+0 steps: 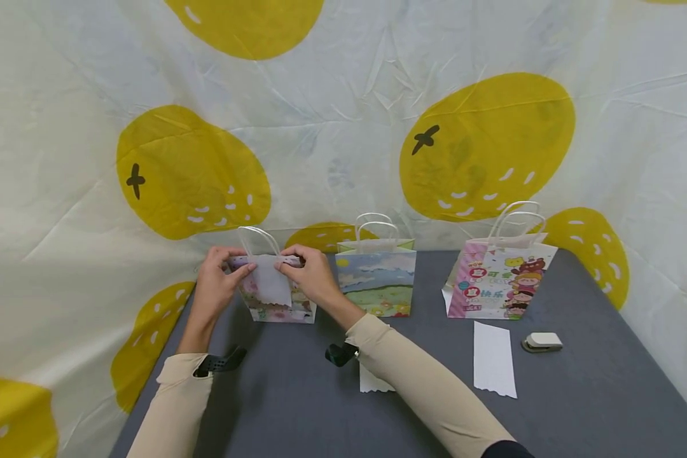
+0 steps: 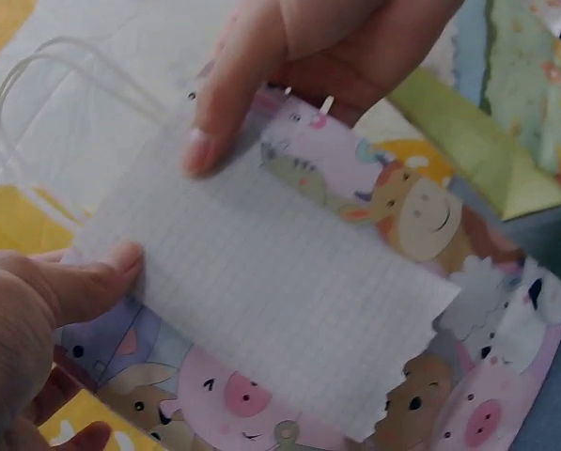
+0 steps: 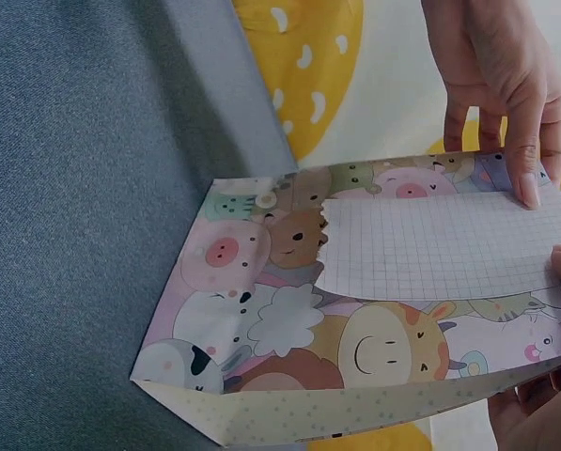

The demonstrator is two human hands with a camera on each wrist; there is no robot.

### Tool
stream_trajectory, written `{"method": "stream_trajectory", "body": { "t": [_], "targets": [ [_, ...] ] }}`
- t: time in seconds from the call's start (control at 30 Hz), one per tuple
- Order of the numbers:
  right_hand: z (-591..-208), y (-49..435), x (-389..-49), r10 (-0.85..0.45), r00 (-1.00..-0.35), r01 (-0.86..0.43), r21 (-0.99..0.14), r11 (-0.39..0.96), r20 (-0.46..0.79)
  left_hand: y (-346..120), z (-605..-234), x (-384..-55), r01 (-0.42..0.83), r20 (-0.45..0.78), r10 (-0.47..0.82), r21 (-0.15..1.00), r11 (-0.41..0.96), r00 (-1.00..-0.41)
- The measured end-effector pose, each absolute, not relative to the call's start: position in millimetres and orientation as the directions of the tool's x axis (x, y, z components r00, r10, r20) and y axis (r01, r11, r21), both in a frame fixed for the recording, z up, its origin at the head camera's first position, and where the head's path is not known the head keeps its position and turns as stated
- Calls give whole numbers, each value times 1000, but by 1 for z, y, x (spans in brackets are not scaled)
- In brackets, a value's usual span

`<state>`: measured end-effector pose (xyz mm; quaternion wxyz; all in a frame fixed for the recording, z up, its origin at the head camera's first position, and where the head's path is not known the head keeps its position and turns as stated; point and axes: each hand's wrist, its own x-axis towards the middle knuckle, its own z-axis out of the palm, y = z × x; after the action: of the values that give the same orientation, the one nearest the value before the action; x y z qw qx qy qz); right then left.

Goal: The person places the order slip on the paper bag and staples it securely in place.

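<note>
A small paper gift bag (image 1: pixel 306 313) printed with cartoon animals stands at the table's left back, its white handles up. Over its front hangs a slip of squared paper (image 2: pixel 280 272) with a ragged lower end. My left hand (image 1: pixel 214 283) pinches the slip's left edge against the bag's top rim, thumb in front and fingers behind. On the other side, my right hand (image 1: pixel 315 273) grips the rim the same way, its thumb (image 2: pixel 219 132) pressing the slip near its upper corner. The right wrist view shows the animal print (image 3: pixel 383 348) around the slip close up.
A landscape-print bag (image 1: pixel 374 283) stands mid-table, and a pink-and-white cartoon bag (image 1: pixel 504 280) stands to the right. In front lie a paper slip (image 1: pixel 494 359), another slip (image 1: pixel 372 381) partly under my right sleeve, and a small white-and-grey stapler (image 1: pixel 542 341). A patterned curtain (image 1: pixel 343 159) hangs behind.
</note>
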<state>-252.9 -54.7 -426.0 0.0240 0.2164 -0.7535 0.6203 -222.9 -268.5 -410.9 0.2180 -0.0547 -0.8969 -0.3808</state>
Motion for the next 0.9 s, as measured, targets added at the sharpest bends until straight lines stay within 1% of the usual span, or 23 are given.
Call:
{"method": "stream_trajectory", "body": {
  "t": [0.17,0.37,0.57,0.9],
  "targets": [
    [-427,-56,-253,-299,-906,-351,-926,138,299,-274,-410,-225,270,366,3,681,681,-931],
    [-426,-56,-253,-287,-909,-358,-917,174,301,-275,-408,-228,289,325,68,705,647,-943],
    [-424,-57,-253,-276,-910,-364,-915,173,310,-274,-409,-230,275,301,71,722,634,-951],
    [-424,-54,-253,-277,-921,-330,-926,183,273,-271,-409,-228,256,276,66,738,624,-959]
  ]
}}
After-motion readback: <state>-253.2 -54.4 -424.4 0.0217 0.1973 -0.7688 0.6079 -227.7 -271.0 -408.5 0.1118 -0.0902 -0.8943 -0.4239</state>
